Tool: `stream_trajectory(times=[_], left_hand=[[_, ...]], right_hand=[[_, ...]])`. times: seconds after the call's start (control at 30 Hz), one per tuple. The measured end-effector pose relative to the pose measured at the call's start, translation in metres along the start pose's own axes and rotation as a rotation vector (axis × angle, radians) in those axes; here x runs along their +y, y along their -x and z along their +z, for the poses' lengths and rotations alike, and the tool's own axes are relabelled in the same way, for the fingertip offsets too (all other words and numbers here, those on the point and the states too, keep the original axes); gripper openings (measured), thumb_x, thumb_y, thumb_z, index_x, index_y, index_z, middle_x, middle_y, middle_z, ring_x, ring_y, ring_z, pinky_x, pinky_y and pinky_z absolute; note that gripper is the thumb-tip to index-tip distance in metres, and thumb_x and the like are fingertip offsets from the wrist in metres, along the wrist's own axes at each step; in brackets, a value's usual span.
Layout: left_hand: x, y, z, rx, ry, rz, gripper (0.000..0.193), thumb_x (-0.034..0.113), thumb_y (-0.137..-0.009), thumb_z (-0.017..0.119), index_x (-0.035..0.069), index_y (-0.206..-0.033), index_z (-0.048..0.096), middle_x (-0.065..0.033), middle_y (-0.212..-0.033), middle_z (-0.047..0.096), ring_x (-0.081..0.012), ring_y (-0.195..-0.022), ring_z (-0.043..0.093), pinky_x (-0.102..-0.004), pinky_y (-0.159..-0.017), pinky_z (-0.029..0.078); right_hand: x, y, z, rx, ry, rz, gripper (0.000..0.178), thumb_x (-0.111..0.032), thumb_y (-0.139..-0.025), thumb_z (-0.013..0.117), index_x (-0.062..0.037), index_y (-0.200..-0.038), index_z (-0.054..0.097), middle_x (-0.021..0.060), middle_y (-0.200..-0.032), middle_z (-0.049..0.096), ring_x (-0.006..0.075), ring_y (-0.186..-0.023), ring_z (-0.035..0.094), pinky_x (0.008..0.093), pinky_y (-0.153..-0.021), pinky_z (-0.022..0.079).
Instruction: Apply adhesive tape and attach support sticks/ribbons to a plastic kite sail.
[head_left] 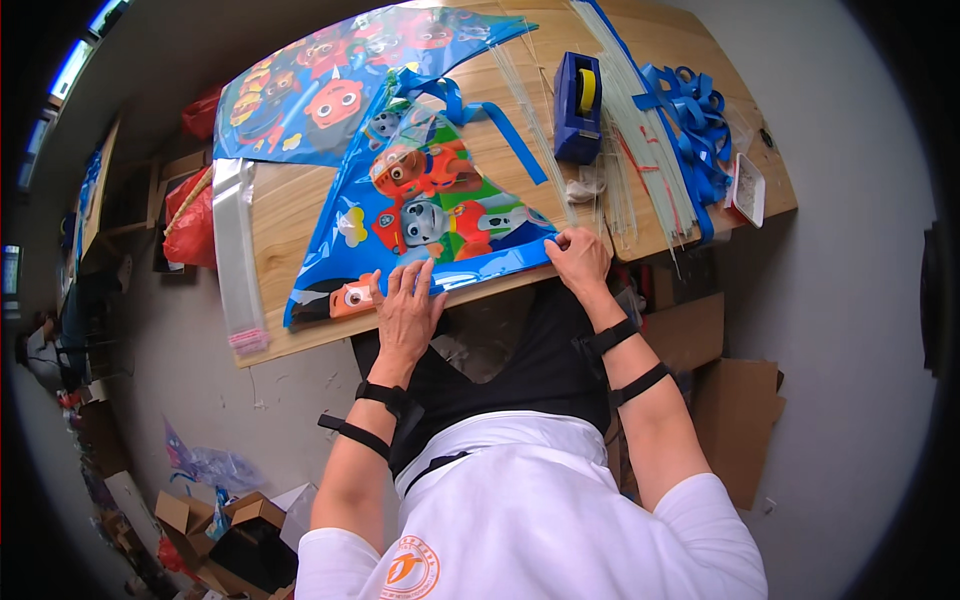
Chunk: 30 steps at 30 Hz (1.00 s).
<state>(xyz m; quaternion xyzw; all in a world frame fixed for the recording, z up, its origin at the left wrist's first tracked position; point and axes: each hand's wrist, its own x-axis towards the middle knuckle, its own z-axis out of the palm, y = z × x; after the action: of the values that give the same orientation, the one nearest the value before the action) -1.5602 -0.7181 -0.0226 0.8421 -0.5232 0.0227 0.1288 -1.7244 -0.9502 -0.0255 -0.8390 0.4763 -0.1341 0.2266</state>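
Note:
A triangular kite sail (450,215) of glossy plastic, printed with cartoon dogs on blue and green, lies on the wooden table in front of me. Its near edge shows a shiny blue folded strip (495,267) along the table's front edge. My left hand (405,315) rests on that edge with its fingers spread, next to a printed face. At the sail's right corner my right hand (580,262) pinches the end of the blue strip between thumb and fingers. A blue ribbon (510,140) trails from the sail's far corner.
Behind the sail lies a stack of printed sheets (300,100). A blue tape dispenser (578,110) stands to the right, beside bundled thin rods (650,150), curled blue ribbon (700,120) and a small white tray (747,190). Clear plastic bags (235,250) hang over the left edge. Cardboard boxes (735,430) stand below.

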Motion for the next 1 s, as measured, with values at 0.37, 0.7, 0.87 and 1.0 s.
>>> stream_trajectory(times=[0.37, 0.7, 0.87, 1.0], left_hand=[[0.073, -0.045, 0.010, 0.190, 0.613, -0.199, 0.083, 0.022, -0.081, 0.070, 0.000, -0.146, 0.025, -0.0146, -0.141, 0.044, -0.0290, -0.137, 0.035, -0.0495, -0.117, 0.010], [-0.020, -0.011, -0.009, 0.455, 1.177, -0.683, 0.034, 0.025, -0.105, 0.038, 0.003, -0.128, 0.051, -0.0110, -0.123, 0.061, -0.0172, -0.108, 0.058, -0.0307, -0.094, 0.047], [-0.064, 0.015, -0.016, 0.605, 1.301, -0.758, 0.034, 0.025, -0.105, 0.038, 0.004, -0.129, 0.050, -0.0104, -0.126, 0.058, -0.0177, -0.113, 0.055, -0.0318, -0.097, 0.047], [-0.074, 0.021, -0.031, 0.651, 1.326, -0.745, 0.036, 0.025, -0.105, 0.039, 0.003, -0.132, 0.048, -0.0136, -0.129, 0.055, -0.0200, -0.117, 0.054, -0.0346, -0.101, 0.046]], right_hand=[[-0.118, 0.044, -0.004, -0.001, -0.460, -0.115, 0.020, -0.021, -0.076, 0.072, -0.0026, -0.072, 0.064, 0.0140, -0.079, 0.062, 0.0310, -0.070, 0.062, 0.0405, -0.063, 0.049], [-0.083, 0.066, 0.006, 0.148, -0.356, -0.375, 0.011, -0.009, -0.082, 0.066, -0.0030, -0.091, 0.065, 0.0111, -0.090, 0.064, 0.0305, -0.089, 0.060, 0.0399, -0.081, 0.046], [-0.020, 0.066, 0.008, 0.235, -0.055, -0.352, 0.015, -0.006, -0.083, 0.061, -0.0038, -0.097, 0.064, 0.0095, -0.102, 0.063, 0.0292, -0.099, 0.057, 0.0411, -0.086, 0.043], [-0.014, 0.061, 0.006, 0.217, -0.025, -0.430, 0.014, -0.004, -0.083, 0.062, -0.0027, -0.096, 0.064, 0.0095, -0.101, 0.062, 0.0289, -0.098, 0.057, 0.0400, -0.086, 0.044]])
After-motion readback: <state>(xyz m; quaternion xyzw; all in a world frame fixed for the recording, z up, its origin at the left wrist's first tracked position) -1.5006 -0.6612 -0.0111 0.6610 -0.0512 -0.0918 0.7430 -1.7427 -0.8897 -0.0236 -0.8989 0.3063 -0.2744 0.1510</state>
